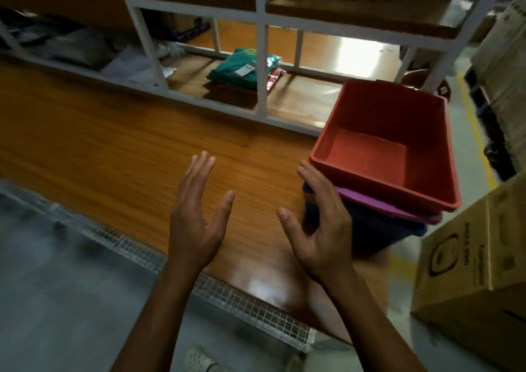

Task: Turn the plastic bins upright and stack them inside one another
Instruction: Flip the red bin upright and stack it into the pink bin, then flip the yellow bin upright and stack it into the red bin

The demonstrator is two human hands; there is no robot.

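Three bins [370, 107] nested; left hand [196, 218], right hand [321, 223] released; carton [469, 272] print seemingly illegible.

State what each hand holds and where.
Nothing is held. The left hand hovers above the table; the right hand has straight fingers at a corner of the stacked bins.

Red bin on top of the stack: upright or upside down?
Upright. The red bin shows its open mouth and bare inner floor, nested in the purple bin below it.
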